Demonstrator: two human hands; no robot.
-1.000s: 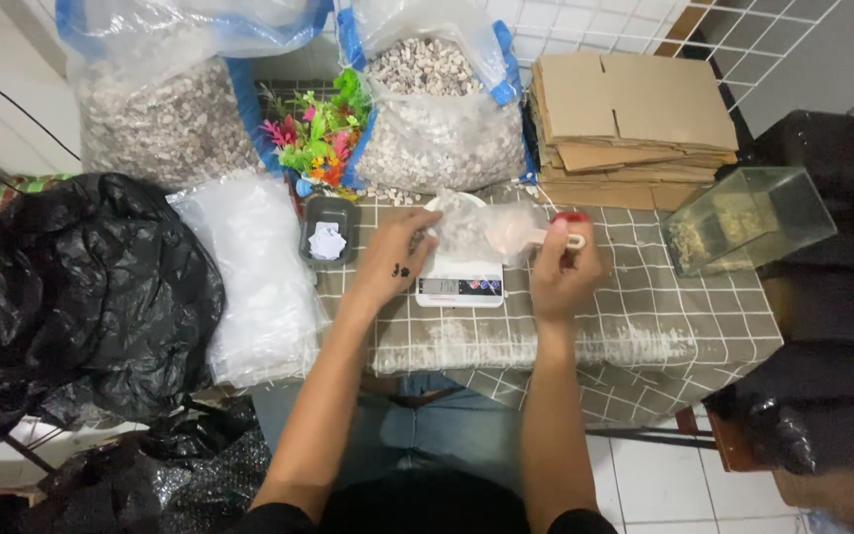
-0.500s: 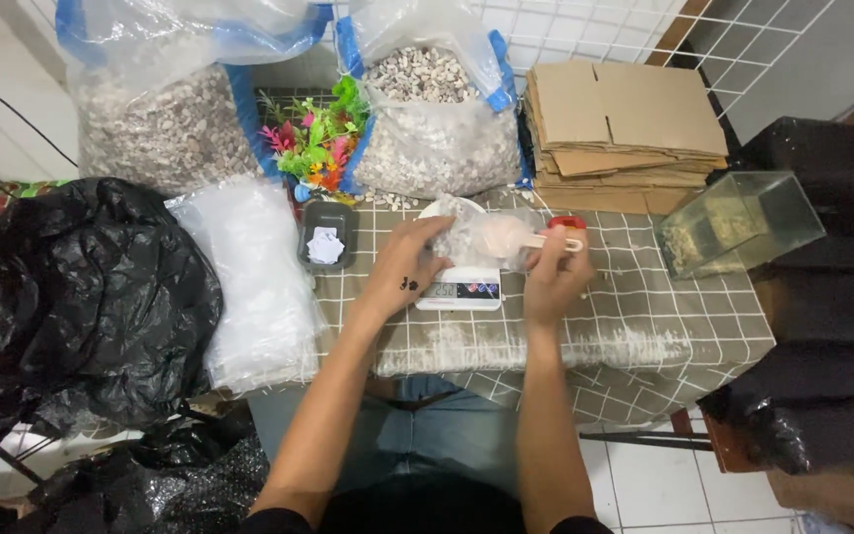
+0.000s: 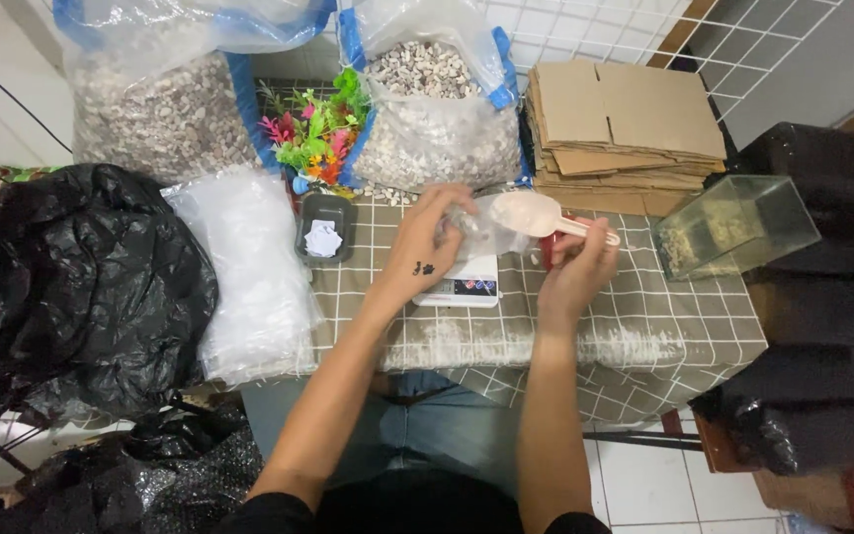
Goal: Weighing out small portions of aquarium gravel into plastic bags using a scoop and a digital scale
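Gravel filled the two big clear sacks [image 3: 165,109] at the back of the worktop [image 3: 644,326], the right-hand sack [image 3: 432,119] open at the top, with a bunch of bright plastic plants [image 3: 313,133] wedged between them. A crumpled black plastic sheet [image 3: 61,287] lay heaped at the left, a bundle of clear bags [image 3: 249,267] beside it, a stack of flattened cardboard [image 3: 620,124] at the back right, and a small glass tank [image 3: 733,222] near the right edge. Centre stage sat the digital scale [image 3: 462,289], with a small clear bag [image 3: 481,232] on it and a dark tray [image 3: 323,225] holding white scraps just to its left. The left hand [image 3: 427,247] had its fingers pinched on the bag's mouth, holding it open above the scale. The right hand [image 3: 577,269] gripped the handle of a pale scoop [image 3: 536,213], which a second earlier had been down by the hand at the worktop and now lay swung across, its bowl at the bag's opening. That shift read as a measure of gravel on its way into the bag, so the weighing looked to be in its filling step; whether stones were in the scoop could not be made out. A red object [image 3: 549,247] showed just behind the right hand's fingers, too hidden to identify.
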